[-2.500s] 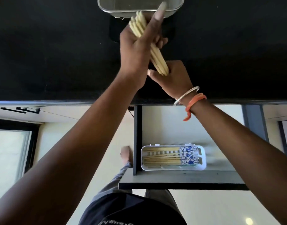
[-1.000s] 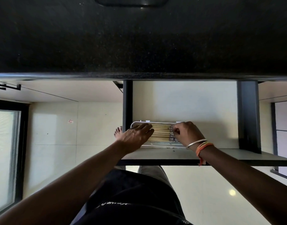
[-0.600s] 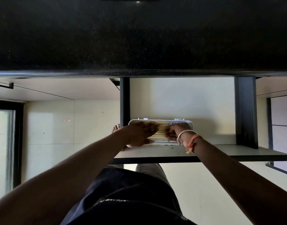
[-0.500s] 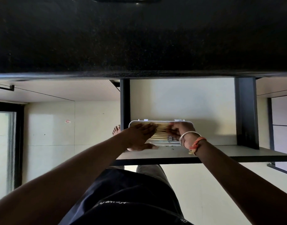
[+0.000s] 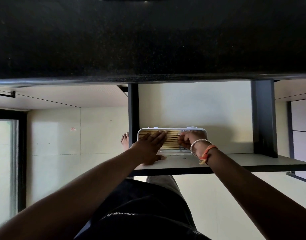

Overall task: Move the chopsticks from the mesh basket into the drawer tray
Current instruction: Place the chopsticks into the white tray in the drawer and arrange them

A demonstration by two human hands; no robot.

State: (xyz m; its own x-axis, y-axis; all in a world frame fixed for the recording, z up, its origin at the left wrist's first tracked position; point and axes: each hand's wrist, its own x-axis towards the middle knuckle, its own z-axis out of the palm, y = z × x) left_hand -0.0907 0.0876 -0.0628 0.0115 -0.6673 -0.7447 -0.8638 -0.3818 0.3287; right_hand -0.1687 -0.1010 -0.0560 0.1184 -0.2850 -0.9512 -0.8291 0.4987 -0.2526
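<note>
Chopsticks (image 5: 171, 142) lie flat in the white tray (image 5: 172, 129) inside the open drawer (image 5: 192, 108). Your left hand (image 5: 149, 147) is spread flat on them; your right hand (image 5: 190, 140) pinches the patterned ends. Press lightly, even up the ends, keep sticks parallel.

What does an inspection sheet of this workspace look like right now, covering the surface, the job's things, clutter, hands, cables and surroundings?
Surface: dark counter, bare where seen; open drawer below it.
Job's things: chopsticks lie side by side in the white tray at the drawer's front; the mesh basket is all but out of view at the top edge.
Clutter: nothing seen.
Hands: left hand flat, fingers spread on the chopsticks; right hand curled at their patterned ends, grip unclear.
Cables: nothing seen.
Surroundings: pale tiled floor, glass door at left, a bare foot beside the drawer.
</note>
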